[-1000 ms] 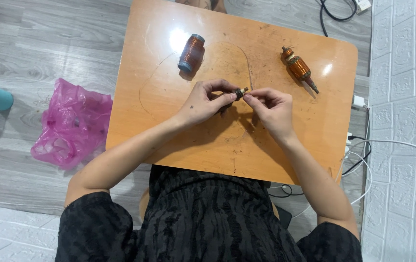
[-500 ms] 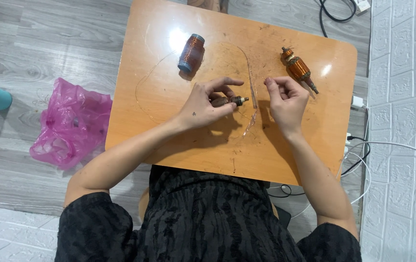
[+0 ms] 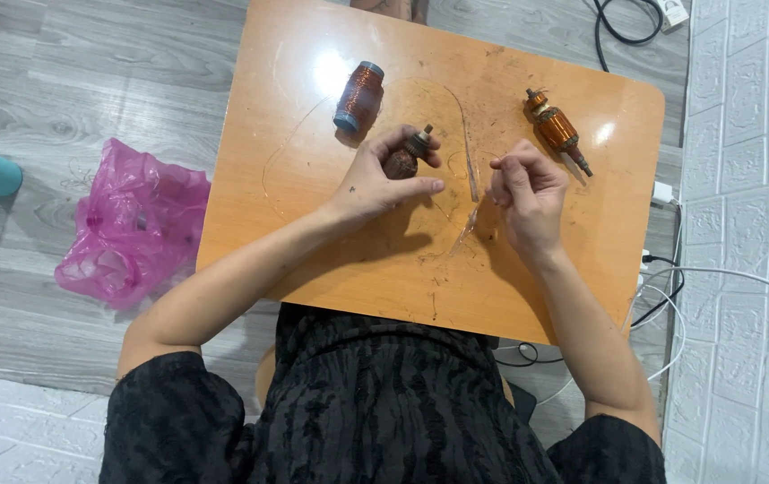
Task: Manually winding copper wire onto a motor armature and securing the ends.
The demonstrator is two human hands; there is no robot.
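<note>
On the orange table [image 3: 313, 224], my left hand [image 3: 375, 184] grips a small motor armature [image 3: 405, 159] while my right hand [image 3: 521, 193], just beside it, pinches thin wire [image 3: 471, 170], best kept taut.

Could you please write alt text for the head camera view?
Left hand grips a small dark motor armature over a rounded orange wooden table; right hand pinches thin wire. A copper wire spool and an orange armature lie beyond.

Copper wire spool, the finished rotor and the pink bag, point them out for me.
Spool [image 3: 358, 97], head view, on its wound copper middle.
Rotor [image 3: 554, 127], head view, on its copper winding.
Pink bag [image 3: 133, 224], head view, on its crumpled middle.
</note>
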